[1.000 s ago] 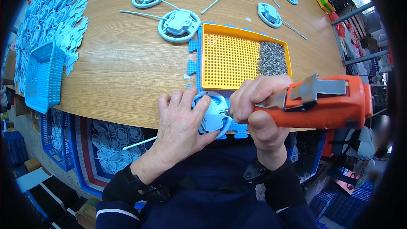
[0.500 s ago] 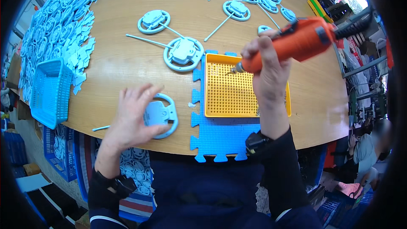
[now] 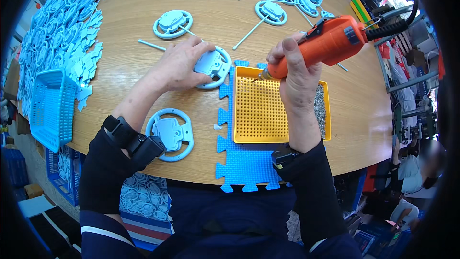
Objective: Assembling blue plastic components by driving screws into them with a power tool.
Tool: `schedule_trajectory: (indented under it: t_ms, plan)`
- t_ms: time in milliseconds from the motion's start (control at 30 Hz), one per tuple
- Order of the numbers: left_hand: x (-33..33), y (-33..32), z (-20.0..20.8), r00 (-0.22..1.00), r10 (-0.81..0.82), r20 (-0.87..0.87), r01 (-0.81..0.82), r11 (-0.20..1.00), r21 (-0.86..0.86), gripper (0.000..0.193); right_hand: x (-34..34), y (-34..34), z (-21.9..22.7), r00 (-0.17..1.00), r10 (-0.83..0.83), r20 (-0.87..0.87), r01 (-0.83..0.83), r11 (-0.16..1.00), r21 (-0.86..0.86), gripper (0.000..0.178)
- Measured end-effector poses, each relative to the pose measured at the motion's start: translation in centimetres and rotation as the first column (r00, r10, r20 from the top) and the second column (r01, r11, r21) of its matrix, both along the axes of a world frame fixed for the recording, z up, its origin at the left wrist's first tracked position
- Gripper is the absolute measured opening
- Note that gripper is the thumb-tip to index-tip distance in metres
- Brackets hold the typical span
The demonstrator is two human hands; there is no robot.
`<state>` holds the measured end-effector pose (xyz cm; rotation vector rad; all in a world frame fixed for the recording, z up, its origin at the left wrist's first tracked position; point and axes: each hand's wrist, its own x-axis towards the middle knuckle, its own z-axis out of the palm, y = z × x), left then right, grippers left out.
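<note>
My right hand (image 3: 302,76) is wrapped round an orange electric screwdriver (image 3: 326,43). The driver's bit points left and down over a yellow perforated tray (image 3: 258,110). My left hand (image 3: 184,62) reaches across a pale blue toy steering wheel (image 3: 221,69), with fingers and thumb on either side of its hub; part of this wheel is hidden under the hand. Close to my left wrist, a second toy steering wheel (image 3: 168,132) lies on the table, its grey-blue back plate facing up.
Small metal screws (image 3: 320,110) fill the tray's right end. Beneath the tray is a blue foam mat (image 3: 249,163). A big pile of pale blue wheels (image 3: 57,33) and a blue basket (image 3: 52,110) occupy the left. More wheels with rods (image 3: 270,12) lie farther back.
My left hand has left the near wheel and moved forward and right onto the wheel beyond it. The screwdriver stays over the tray in my right hand. The view has shifted slightly.
</note>
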<state>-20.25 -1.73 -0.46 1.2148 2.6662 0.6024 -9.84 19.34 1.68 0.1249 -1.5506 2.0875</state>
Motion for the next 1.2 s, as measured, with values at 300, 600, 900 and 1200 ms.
schedule_trajectory:
  t_ms: [300, 600, 900, 1200]
  plan:
    - [6.0, -3.6, 3.0, 0.997, 0.011, -0.078, 0.007, 0.973, 0.232, 0.058, 1.0, -0.2, 0.8, 1.0, 0.002, -0.024, -0.002, 1.0, -0.014, 0.027]
    - [19.9, -2.8, 2.8, 0.999, -0.043, -0.022, 0.046, 0.977, 0.208, 0.063, 10.1, -1.9, 6.1, 0.98, 0.165, -0.112, -0.156, 0.985, 0.078, 0.045]
    - [21.7, -2.0, 0.6, 0.998, -0.044, 0.034, 0.036, 0.976, 0.216, 0.063, 16.3, -5.1, 4.1, 0.965, 0.248, -0.081, -0.228, 0.953, 0.199, 0.048]
    - [22.1, -1.9, 0.5, 0.999, -0.038, 0.023, 0.032, 0.975, 0.22, 0.065, 16.8, -5.6, 2.9, 0.979, 0.202, -0.006, -0.197, 0.963, 0.184, 0.044]
